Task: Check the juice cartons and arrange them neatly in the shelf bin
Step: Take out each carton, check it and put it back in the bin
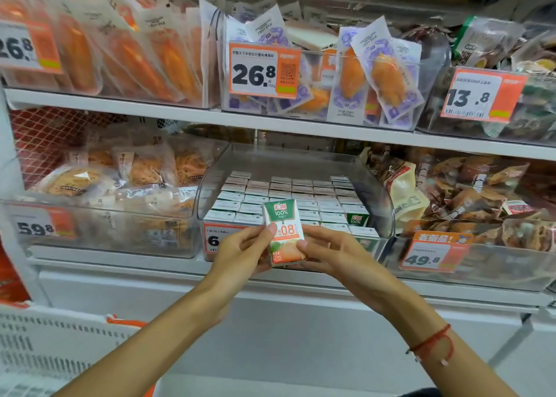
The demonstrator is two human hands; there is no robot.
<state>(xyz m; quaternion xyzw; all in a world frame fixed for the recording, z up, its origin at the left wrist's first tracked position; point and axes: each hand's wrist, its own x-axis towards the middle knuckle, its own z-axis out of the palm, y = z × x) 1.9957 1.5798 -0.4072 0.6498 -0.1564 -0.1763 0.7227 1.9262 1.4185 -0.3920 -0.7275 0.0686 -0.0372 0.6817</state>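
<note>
A small juice carton (284, 231), green on top and orange below, stands upright in front of the clear shelf bin (377, 192). My left hand (240, 253) grips its left side, thumb on the front. My right hand (329, 253) holds its lower right edge. Behind it, several rows of juice cartons (288, 195) fill the bin, white tops up. At the front right, two cartons (358, 217) show green faces. An orange price tag (215, 240) on the bin front is partly hidden by my left hand.
Clear bins of bagged snacks sit left (99, 216) and right (469, 216) of the juice bin. The upper shelf (240, 122) holds packaged foods with price tags. A white basket (45, 336) stands at lower left. A red string bracelet (433, 341) is on my right wrist.
</note>
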